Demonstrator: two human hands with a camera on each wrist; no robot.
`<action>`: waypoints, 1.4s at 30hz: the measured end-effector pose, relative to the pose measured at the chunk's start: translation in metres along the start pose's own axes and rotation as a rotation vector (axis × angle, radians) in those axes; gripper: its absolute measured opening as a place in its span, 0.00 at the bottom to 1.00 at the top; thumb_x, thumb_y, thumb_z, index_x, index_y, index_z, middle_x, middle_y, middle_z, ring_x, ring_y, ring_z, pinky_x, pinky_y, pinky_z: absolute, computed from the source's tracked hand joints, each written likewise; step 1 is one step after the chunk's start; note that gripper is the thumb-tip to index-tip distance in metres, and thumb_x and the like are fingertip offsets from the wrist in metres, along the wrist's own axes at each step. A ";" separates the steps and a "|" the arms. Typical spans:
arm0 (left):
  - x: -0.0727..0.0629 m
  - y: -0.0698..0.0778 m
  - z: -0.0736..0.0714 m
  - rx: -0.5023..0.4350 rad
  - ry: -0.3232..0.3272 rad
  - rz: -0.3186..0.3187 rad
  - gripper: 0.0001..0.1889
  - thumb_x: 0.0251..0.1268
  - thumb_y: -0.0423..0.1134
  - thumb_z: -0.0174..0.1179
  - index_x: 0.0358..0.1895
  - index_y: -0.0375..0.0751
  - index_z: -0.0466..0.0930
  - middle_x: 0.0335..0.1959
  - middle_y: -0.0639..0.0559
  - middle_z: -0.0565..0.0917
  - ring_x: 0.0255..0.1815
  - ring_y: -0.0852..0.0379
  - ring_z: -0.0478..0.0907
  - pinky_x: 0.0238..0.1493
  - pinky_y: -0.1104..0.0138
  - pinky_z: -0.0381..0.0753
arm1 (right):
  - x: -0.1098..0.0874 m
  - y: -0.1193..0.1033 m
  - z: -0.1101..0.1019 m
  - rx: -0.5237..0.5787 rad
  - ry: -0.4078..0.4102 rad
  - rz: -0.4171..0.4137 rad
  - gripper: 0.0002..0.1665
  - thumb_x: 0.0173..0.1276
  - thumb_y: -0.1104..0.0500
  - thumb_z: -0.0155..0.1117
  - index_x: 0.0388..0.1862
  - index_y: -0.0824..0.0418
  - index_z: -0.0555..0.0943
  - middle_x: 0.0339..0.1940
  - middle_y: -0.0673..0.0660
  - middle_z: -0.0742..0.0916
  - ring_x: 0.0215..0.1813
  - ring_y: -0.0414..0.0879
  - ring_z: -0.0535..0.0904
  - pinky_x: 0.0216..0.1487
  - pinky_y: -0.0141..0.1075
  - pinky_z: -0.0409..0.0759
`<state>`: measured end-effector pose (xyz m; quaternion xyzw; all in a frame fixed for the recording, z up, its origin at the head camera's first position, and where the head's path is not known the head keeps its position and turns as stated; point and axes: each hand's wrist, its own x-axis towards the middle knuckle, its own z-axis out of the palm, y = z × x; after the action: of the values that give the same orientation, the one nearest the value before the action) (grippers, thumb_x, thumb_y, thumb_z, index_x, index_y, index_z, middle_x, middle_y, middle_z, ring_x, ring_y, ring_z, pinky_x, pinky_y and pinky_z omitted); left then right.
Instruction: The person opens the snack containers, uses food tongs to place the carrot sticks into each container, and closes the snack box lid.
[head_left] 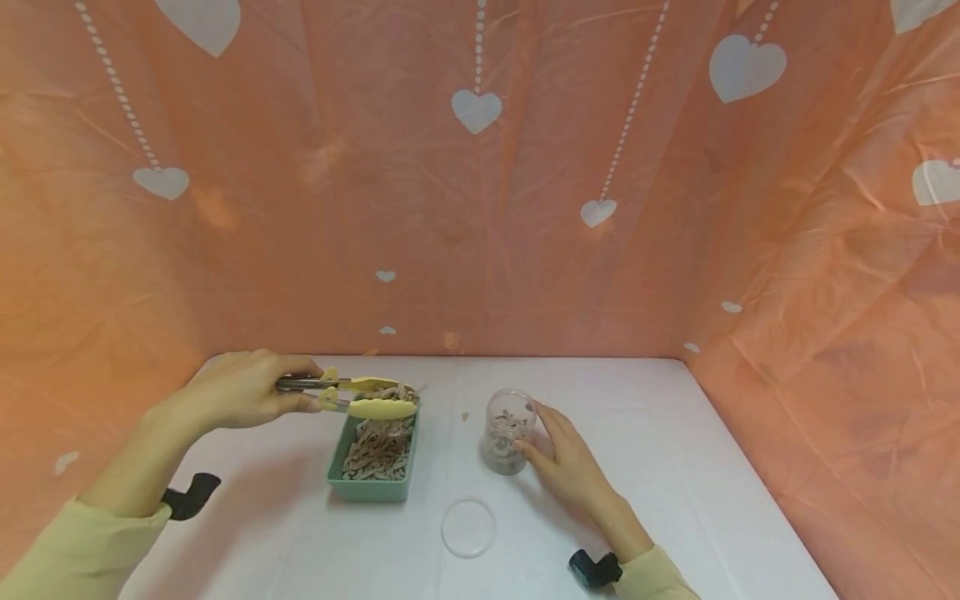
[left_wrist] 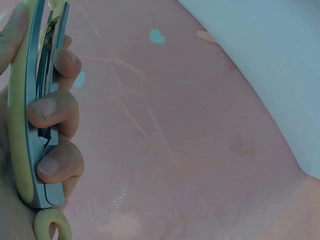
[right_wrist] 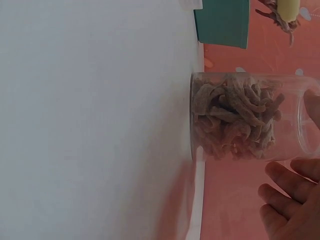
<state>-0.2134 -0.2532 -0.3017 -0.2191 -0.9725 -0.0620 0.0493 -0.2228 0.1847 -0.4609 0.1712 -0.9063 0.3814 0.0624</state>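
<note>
My left hand (head_left: 247, 390) grips metal tongs with yellow tips (head_left: 378, 409), its fingers curled round the handles in the left wrist view. The tongs lie level over a green rectangular box (head_left: 369, 492), which holds a heap of brownish dried strips (head_left: 375, 454). Some strips hang from a yellow tip in the right wrist view. At the right, my right hand (head_left: 573, 467) holds a clear jar (head_left: 508, 402) near its rim, thumb and fingers on opposite sides. Similar strips (right_wrist: 235, 117) fill much of the jar, which stands upright on the table.
A clear ring (head_left: 468, 527) lies on the white table (head_left: 300, 550) in front of the jar. One small brown bit (head_left: 464, 415) is between box and jar. An orange curtain (head_left: 420, 208) with white hearts encloses the back and sides.
</note>
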 end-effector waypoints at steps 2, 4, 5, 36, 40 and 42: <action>0.003 0.002 -0.002 -0.001 -0.002 -0.001 0.23 0.60 0.62 0.72 0.53 0.54 0.88 0.40 0.60 0.89 0.35 0.59 0.82 0.30 0.56 0.77 | 0.000 0.000 0.000 0.001 0.000 0.001 0.44 0.74 0.44 0.68 0.81 0.58 0.65 0.79 0.62 0.70 0.80 0.61 0.63 0.76 0.60 0.62; 0.006 0.003 -0.003 -0.004 -0.007 0.011 0.24 0.61 0.62 0.71 0.54 0.52 0.88 0.42 0.58 0.89 0.36 0.56 0.83 0.31 0.54 0.77 | 0.000 0.000 0.000 0.003 -0.001 0.003 0.44 0.74 0.44 0.68 0.81 0.58 0.65 0.79 0.62 0.70 0.80 0.61 0.63 0.76 0.60 0.61; 0.008 0.004 -0.004 -0.010 -0.009 0.013 0.25 0.61 0.63 0.71 0.54 0.52 0.88 0.43 0.58 0.89 0.37 0.56 0.84 0.31 0.53 0.78 | 0.000 0.000 0.000 0.002 -0.001 0.004 0.44 0.75 0.44 0.67 0.81 0.58 0.64 0.79 0.62 0.70 0.80 0.61 0.63 0.76 0.60 0.61; 0.054 0.042 -0.007 -0.126 0.006 0.087 0.23 0.65 0.58 0.70 0.57 0.50 0.87 0.45 0.57 0.90 0.44 0.53 0.86 0.42 0.48 0.80 | -0.001 -0.002 0.002 -0.009 0.008 0.016 0.43 0.75 0.43 0.67 0.82 0.56 0.64 0.79 0.61 0.71 0.81 0.60 0.63 0.76 0.59 0.61; 0.060 0.046 -0.005 -0.138 0.005 0.095 0.26 0.66 0.59 0.70 0.61 0.49 0.86 0.49 0.53 0.90 0.49 0.49 0.86 0.46 0.45 0.80 | 0.000 -0.002 0.002 -0.005 0.010 0.013 0.43 0.75 0.44 0.67 0.82 0.57 0.65 0.79 0.61 0.71 0.80 0.61 0.63 0.76 0.59 0.61; 0.064 0.048 -0.004 -0.144 0.003 0.100 0.27 0.66 0.59 0.70 0.62 0.49 0.85 0.50 0.53 0.90 0.50 0.48 0.86 0.48 0.44 0.80 | 0.000 -0.002 0.003 0.002 0.007 0.014 0.43 0.75 0.44 0.67 0.82 0.57 0.65 0.79 0.61 0.71 0.81 0.60 0.63 0.77 0.59 0.61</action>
<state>-0.2500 -0.1841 -0.2854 -0.2703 -0.9533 -0.1293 0.0379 -0.2224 0.1816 -0.4614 0.1638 -0.9069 0.3832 0.0628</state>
